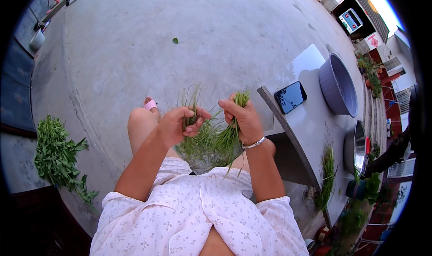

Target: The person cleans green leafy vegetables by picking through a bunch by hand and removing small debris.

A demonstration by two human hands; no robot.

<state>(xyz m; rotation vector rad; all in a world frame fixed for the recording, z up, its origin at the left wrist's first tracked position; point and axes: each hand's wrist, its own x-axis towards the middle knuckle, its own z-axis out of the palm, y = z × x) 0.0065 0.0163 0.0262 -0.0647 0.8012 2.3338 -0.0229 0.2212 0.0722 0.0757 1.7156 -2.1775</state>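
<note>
Sorting step judged: thin green stalks [211, 141] clasped in both closed grips, left hand [173, 126], right hand [243, 119]. Next move judged: bunch to be parted gently, strands kept unbroken.

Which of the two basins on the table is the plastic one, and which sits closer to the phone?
The lavender plastic basin, at the table's far end, is nearer the phone. The other basin is shiny metal.

The person wears a pale floral short-sleeved top [193, 211], a silver bracelet [254, 143] and a pink slipper [150, 105].
</note>
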